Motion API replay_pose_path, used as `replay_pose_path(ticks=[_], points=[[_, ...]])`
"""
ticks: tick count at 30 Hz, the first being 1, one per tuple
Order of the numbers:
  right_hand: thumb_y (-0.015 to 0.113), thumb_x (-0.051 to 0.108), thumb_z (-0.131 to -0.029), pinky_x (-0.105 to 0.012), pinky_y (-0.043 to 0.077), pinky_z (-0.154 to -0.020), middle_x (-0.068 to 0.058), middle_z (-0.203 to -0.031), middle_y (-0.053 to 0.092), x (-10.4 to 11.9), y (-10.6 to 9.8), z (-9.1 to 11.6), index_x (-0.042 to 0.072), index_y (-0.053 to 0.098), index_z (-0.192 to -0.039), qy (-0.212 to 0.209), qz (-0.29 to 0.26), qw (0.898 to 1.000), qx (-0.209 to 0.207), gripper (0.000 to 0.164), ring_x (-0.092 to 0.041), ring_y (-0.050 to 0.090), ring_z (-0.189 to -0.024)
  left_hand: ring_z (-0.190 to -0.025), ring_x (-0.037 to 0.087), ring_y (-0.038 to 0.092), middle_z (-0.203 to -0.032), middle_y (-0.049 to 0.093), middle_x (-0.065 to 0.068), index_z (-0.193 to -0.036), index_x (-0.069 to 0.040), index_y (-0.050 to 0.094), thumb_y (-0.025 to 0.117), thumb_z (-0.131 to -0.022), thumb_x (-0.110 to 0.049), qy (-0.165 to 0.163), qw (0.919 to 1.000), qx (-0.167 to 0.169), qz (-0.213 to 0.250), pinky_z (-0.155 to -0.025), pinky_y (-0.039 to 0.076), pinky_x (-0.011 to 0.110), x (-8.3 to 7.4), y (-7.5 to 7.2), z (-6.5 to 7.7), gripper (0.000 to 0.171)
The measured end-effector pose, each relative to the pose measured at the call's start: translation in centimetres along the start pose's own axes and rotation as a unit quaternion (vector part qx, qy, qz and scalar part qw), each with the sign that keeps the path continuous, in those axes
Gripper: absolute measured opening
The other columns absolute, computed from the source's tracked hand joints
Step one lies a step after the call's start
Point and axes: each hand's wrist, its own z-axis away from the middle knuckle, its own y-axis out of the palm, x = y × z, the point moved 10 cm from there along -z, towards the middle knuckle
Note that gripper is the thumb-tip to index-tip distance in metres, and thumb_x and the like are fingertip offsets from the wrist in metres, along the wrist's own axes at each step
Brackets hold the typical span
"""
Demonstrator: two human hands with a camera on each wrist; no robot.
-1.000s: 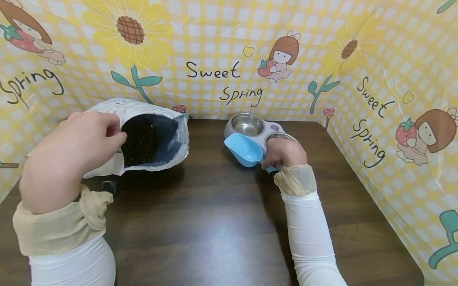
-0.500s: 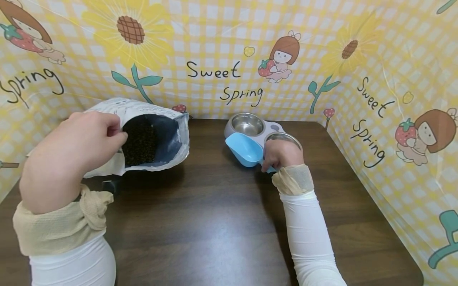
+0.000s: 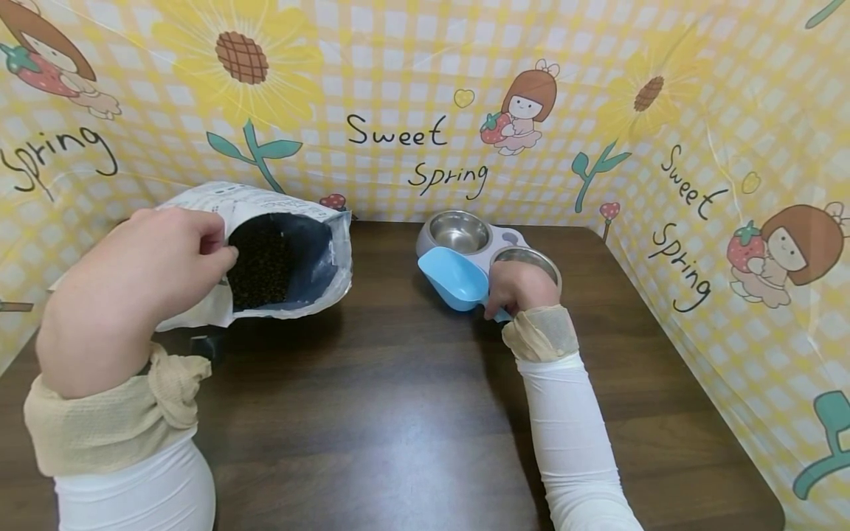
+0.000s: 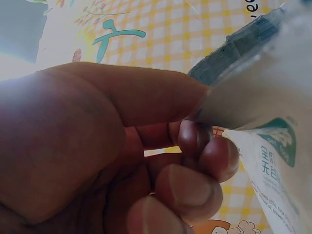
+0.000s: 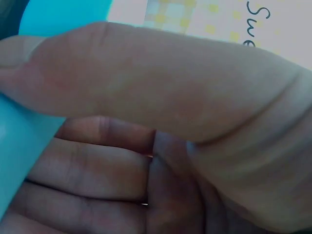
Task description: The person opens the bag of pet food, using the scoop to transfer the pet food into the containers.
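In the head view my left hand [image 3: 142,273] pinches the rim of a white bag [image 3: 232,198] between thumb and fingers. The bag's mouth faces right, showing dark brown pellets [image 3: 262,265] within. The left wrist view shows the thumb and fingertips meeting on the bag's edge [image 4: 243,97]. At the right, my right hand [image 3: 524,286] grips the handle of a light blue scoop [image 3: 454,279], whose bowl points left with no pellets visible in it. Curled fingers and the thumb hold the blue handle [image 5: 19,151] in the right wrist view.
Right behind the scoop stands a pale grey double pet bowl [image 3: 425,240] with two round metal dishes; my right hand partly covers the nearer one. Dark brown wooden table [image 3: 372,413] lies below. A yellow checked cloth [image 3: 398,66] walls the back and sides.
My right hand has shifted slightly left along the scoop handle, uncovering more of the nearer metal dish. The left hand and the bag stay put.
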Motion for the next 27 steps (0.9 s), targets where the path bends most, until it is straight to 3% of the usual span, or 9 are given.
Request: replay_pose_path(ticks=[5,16,23,27], points=[[0.081,0.020,-0.078,-0.026,0.044,-0.048,-0.003,-0.061,0.057,0.1,0.0,-0.1,0.003,0.074,-0.084,-0.003,-0.007,1.000,-0.005,0.020,-0.016,0.053,-0.053,-0.053,0.021,0.039,-0.054,0.037,0.003,-0.061,-0.011,0.042,0.051,-0.090,-0.013,0.004,1.0000,-0.003,-0.003,-0.051,0.027,0.033,-0.1,0.0,0.0,0.031],[0.070,0.011,-0.081,-0.028,0.040,-0.052,-0.003,-0.068,0.056,2.9,-0.3,0.4,0.005,0.069,-0.077,-0.104,-0.008,0.994,-0.045,0.007,-0.017,0.049,-0.060,-0.055,0.022,0.041,-0.053,0.038,0.003,-0.060,-0.011,0.042,0.052,-0.088,-0.012,0.009,0.9998,-0.015,-0.013,-0.053,0.028,0.033,-0.1,-0.1,0.0,0.030],[0.056,0.019,-0.093,-0.030,0.042,-0.063,-0.010,-0.082,0.067,4.7,0.5,-0.1,0.000,0.068,-0.097,-0.153,-0.035,0.987,-0.025,0.023,-0.018,0.056,-0.071,-0.056,0.022,0.042,-0.054,0.039,0.004,-0.060,-0.011,0.043,0.052,-0.089,-0.012,0.010,0.9997,-0.013,-0.015,-0.053,0.028,0.034,0.0,0.1,0.1,0.030],[0.048,0.021,-0.100,-0.030,0.042,-0.063,-0.011,-0.080,0.063,5.3,1.0,-0.4,-0.001,0.058,-0.107,-0.167,-0.056,0.984,-0.016,0.025,-0.021,0.056,-0.070,-0.055,0.022,0.041,-0.054,0.039,0.004,-0.060,-0.011,0.042,0.052,-0.089,-0.012,0.013,0.9997,-0.012,-0.014,-0.053,0.028,0.034,-0.1,0.2,0.1,0.030]])
